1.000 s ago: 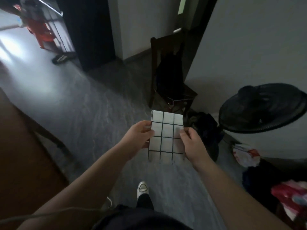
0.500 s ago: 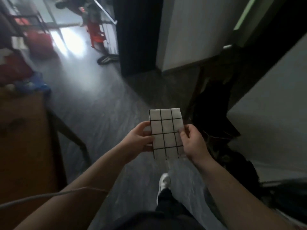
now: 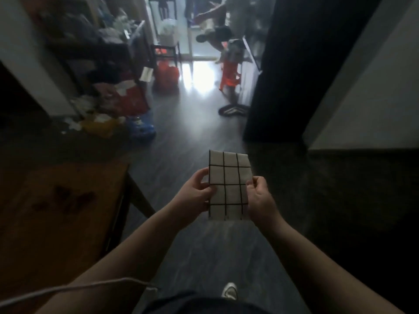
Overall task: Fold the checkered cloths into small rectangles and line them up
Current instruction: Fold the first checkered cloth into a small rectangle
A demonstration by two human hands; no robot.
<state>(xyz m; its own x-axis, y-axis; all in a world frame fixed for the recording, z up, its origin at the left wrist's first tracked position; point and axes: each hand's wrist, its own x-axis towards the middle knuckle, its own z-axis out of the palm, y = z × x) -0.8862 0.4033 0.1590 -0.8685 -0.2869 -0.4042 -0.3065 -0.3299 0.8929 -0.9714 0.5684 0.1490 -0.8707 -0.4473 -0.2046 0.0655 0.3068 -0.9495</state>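
My left hand (image 3: pixel 195 196) and right hand (image 3: pixel 260 200) pinch the folded checkered cloth (image 3: pixel 227 185) by its side edges, held in the air above the floor. Layers appear aligned, though dim light hides the edges. Keep both pinches firm and level while carrying it to the wooden table (image 3: pixel 56 200).

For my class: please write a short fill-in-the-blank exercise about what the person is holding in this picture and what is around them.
1. The folded cloth is white with a grid of ____ lines.
2. The left hand and the right hand hold the cloth by its two ____ edges.
3. The wooden table stands to the person's ____.
4. The cloth is held in the air above the ____.

Missing words: black; side; left; floor
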